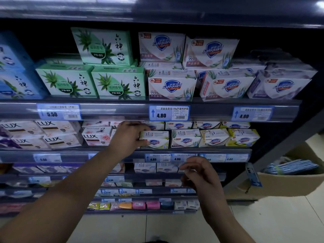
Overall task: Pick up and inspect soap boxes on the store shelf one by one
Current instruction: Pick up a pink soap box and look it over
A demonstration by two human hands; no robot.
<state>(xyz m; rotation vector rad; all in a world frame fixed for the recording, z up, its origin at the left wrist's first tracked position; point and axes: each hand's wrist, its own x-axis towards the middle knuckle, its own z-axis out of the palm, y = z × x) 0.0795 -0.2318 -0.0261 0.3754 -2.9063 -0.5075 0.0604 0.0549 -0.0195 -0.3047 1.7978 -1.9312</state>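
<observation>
My left hand (pixel 128 137) reaches into the second shelf and grips the left end of a white and pale green Safeguard soap box (pixel 157 139), thumb under, fingers over its top. The box sits in the front row, with more Safeguard boxes (pixel 185 138) to its right and pink Lux boxes (pixel 97 135) to its left. My right hand (pixel 199 172) hangs lower, in front of the third shelf, fingers loosely curled and holding nothing.
The top shelf carries green aloe soap boxes (pixel 119 83) and stacked Safeguard boxes (pixel 171 85). Price tags (pixel 169 113) line the shelf rails. Lower shelves hold small coloured soaps (pixel 138 205). A cardboard carton (pixel 287 183) with blue packets stands at the right on the tiled floor.
</observation>
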